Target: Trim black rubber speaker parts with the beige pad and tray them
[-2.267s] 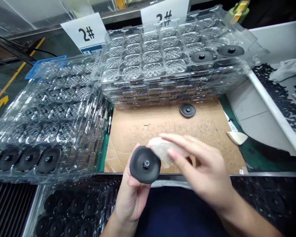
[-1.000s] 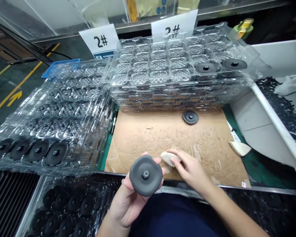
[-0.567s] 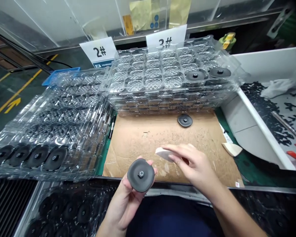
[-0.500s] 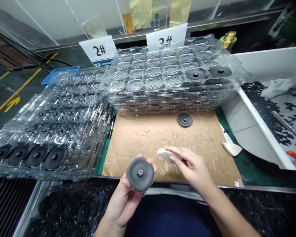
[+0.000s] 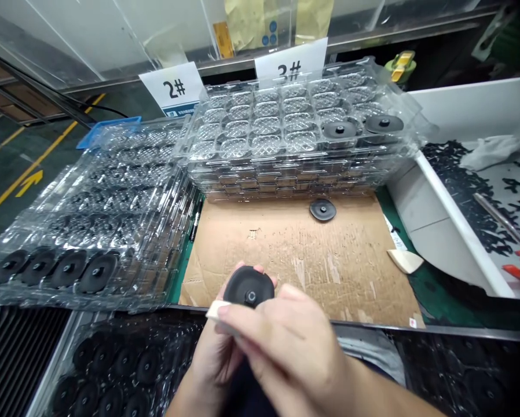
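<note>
Black disc [image 5: 246, 282] looks matte, shallowly dished around its central stud [image 5: 251, 297].

The left hand [image 5: 214, 350], right hand [image 5: 303, 347] and forearms [image 5: 377, 394] are bare; clothing [image 5: 248, 389] seems dark navy.

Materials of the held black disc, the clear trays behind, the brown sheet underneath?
Held disc: probably moulded plastic or rubber, even matt black. Trays: thin plastic, apparently; glossy, see-through, sharp highlights. Sheet: most likely cardboard; dull brown face with scuffed patches.
</note>
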{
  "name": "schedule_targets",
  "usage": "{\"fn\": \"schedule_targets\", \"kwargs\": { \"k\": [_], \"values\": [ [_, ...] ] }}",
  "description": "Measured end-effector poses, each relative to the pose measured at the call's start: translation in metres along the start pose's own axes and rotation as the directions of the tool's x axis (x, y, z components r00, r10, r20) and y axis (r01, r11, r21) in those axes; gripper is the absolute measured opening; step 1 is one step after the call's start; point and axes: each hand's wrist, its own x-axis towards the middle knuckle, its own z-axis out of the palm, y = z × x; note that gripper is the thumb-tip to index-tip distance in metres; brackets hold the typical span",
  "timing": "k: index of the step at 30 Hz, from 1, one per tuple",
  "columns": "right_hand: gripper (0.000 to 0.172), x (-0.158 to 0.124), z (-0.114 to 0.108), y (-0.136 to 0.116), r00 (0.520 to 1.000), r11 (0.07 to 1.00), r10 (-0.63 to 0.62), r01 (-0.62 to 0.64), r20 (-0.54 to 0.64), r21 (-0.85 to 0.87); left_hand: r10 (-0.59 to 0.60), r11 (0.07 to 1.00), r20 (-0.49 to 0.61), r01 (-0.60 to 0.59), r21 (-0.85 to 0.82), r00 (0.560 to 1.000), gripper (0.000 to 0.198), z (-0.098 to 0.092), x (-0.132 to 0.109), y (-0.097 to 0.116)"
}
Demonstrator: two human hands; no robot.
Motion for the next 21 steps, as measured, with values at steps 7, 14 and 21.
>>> {"fn": "schedule_targets", "kwargs": {
  "k": [7, 14, 21],
  "values": [
    [0.028, -0.035, -0.007, 0.054, 0.942, 0.944, 0.330, -0.329, -0.062, 0.029, 0.109, 0.990, 0.007, -0.108, -0.089, 0.994, 0.038, -0.008, 0.001, 0.003],
    [0.027, -0.053, 0.017, 0.109, 0.879, 0.865, 0.463, -0.477, -0.119, -0.158, 0.074, 0.989, 0.028, -0.069, -0.129, 0.997, 0.055, -0.006, 0.006, -0.003],
    [0.034, -0.063, 0.024, 0.123, 0.875, 0.832, 0.458, -0.484, -0.155, -0.271, -0.001, 0.980, 0.153, 0.032, -0.198, 0.988, 0.050, 0.003, 0.003, 0.003]
  ]
}}
